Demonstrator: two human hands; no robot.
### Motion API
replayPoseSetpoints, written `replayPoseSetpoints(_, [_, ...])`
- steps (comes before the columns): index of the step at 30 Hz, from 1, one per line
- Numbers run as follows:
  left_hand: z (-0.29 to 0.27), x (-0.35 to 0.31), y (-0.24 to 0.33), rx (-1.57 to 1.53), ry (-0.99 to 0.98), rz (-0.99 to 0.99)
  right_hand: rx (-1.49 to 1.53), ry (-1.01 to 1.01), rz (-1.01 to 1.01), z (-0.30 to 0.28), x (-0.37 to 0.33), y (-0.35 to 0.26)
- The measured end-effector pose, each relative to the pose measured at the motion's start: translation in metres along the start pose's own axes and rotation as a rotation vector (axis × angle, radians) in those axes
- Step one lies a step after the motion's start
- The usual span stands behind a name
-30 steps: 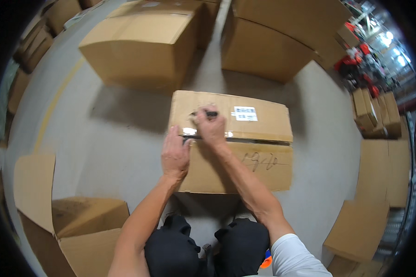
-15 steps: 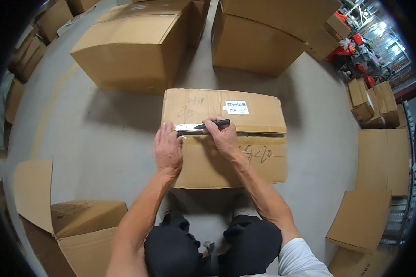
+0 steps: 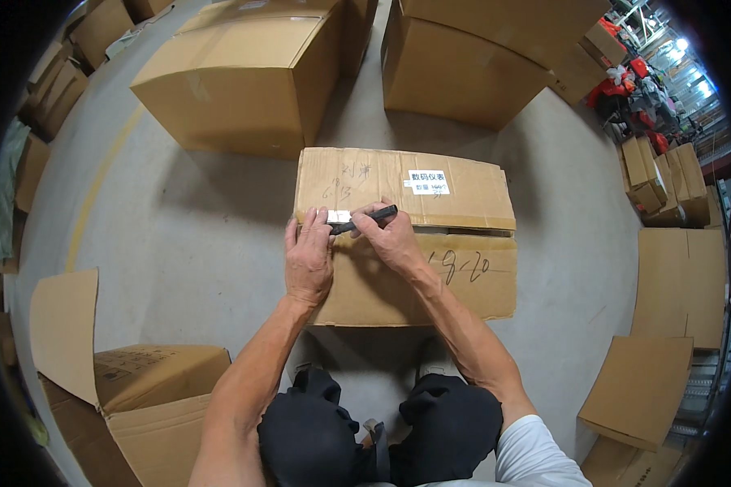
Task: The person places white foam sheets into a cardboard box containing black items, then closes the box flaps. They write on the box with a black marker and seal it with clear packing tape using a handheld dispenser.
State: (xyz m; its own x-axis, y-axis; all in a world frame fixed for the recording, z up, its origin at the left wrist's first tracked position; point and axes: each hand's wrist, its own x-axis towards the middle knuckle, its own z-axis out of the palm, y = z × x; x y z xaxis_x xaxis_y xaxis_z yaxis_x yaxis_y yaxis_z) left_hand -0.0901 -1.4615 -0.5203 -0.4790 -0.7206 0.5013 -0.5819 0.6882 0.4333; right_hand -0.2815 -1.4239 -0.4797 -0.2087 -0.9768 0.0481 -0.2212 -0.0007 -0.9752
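Note:
A brown cardboard box (image 3: 430,292) stands on the floor before my knees, its two top flaps meeting along a dark slit. My right hand (image 3: 391,243) grips a black marker (image 3: 375,217), tilted with its tip down at the left, near the slit and beside my left fingers. Flat on the left end of the box lies my left hand (image 3: 307,264), fingers stretched out. Next to those fingertips shows a small white slip (image 3: 339,217), partly covered by my hands. The far flap bears a white printed label (image 3: 427,182) and handwriting; the near flap has large black handwriting.
Two large closed cartons (image 3: 235,101) (image 3: 463,77) stand beyond the box. An open-flapped carton (image 3: 162,377) is at my lower left, and more cartons (image 3: 638,390) line the right side beside metal racking. A yellow line (image 3: 97,191) crosses the floor at left.
The marker's tip has moved left and slightly toward me over the box, closer to my left fingers. The whole view has shifted a little; my left hand stays on the box.

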Motion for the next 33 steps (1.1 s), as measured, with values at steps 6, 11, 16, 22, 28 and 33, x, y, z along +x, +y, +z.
replayPoseSetpoints(6, [-0.001,-0.002,-0.004,-0.006,-0.010,0.025,0.086,-0.020,0.122,0.016,0.001,-0.011])
replayPoseSetpoints(11, [0.001,-0.005,-0.010,-0.063,-0.020,0.003,-0.084,0.080,0.179,0.033,0.001,-0.010])
replayPoseSetpoints(16, [-0.004,-0.005,-0.025,-0.072,-0.050,-0.038,-0.099,0.249,0.183,0.068,0.010,-0.013])
replayPoseSetpoints(22, [0.031,-0.002,-0.007,-0.355,-0.168,-0.179,0.069,0.351,0.057,0.024,0.017,0.025])
replayPoseSetpoints(28, [0.015,-0.008,0.000,-0.156,-0.128,-0.098,0.555,0.425,0.029,-0.098,-0.119,-0.036])
replayPoseSetpoints(33, [-0.006,-0.005,-0.018,0.009,-0.099,0.101,0.306,0.780,0.399,-0.174,-0.364,0.038])
